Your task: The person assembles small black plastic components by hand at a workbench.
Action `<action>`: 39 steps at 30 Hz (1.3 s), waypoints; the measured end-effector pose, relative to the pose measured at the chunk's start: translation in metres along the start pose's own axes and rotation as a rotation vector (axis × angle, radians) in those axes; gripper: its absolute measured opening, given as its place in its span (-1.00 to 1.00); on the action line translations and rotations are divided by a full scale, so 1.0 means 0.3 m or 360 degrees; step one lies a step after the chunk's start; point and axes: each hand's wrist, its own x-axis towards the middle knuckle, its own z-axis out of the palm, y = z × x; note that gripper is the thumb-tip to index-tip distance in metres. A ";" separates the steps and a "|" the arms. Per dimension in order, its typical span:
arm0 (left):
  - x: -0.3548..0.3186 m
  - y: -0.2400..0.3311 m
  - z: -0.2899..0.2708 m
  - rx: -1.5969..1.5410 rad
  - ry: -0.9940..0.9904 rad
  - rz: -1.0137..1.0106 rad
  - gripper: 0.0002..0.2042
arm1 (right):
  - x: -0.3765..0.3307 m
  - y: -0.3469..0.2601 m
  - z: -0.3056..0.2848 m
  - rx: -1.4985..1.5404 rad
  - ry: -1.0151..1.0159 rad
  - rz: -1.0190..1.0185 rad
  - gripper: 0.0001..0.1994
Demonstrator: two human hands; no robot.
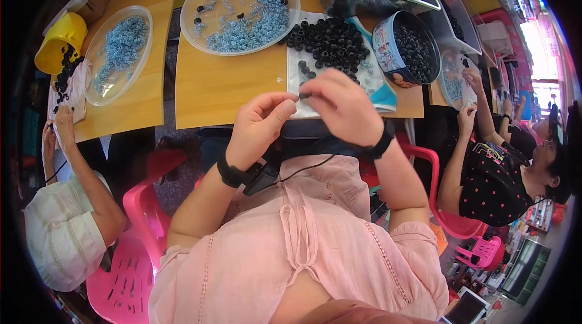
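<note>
My left hand [257, 127] is closed in a pinch at the near table edge; whatever its fingertips hold is too small to make out. Close beside it, my right hand [345, 106] pinches a small dark bead-like piece [304, 95] between thumb and fingers. The two sets of fingertips nearly meet. Just beyond them, a heap of black bead-like pieces [333, 42] with holes lies on a white cloth [295, 66] with a turquoise edge. A round clear tray [191, 24] at the far left of my hands bears tiny pale blue pieces [251, 24] and a few black ones.
A round tin [383, 48] of black pieces stands right of the cloth, with a clear bin [394, 0] behind. At left, one person [73, 215] works by a yellow bucket [63, 39] and another tray [100, 84]. Another person [497, 166] sits at right. Pink chairs [130, 275] are nearby.
</note>
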 end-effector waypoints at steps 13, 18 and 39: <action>-0.010 -0.038 0.020 -0.0158 -0.0320 -0.0298 -0.78 | -0.149 -0.008 -0.016 0.0359 0.0188 0.0254 -0.83; -0.008 -0.044 0.029 -0.0041 -0.0281 -0.0240 -0.77 | -0.204 0.244 -0.151 -0.0133 0.0662 0.0615 -0.87; 0.036 -0.027 0.080 -0.0125 -0.0268 -0.0309 -0.74 | -0.272 0.323 -0.198 -0.0074 0.0355 0.0487 -0.86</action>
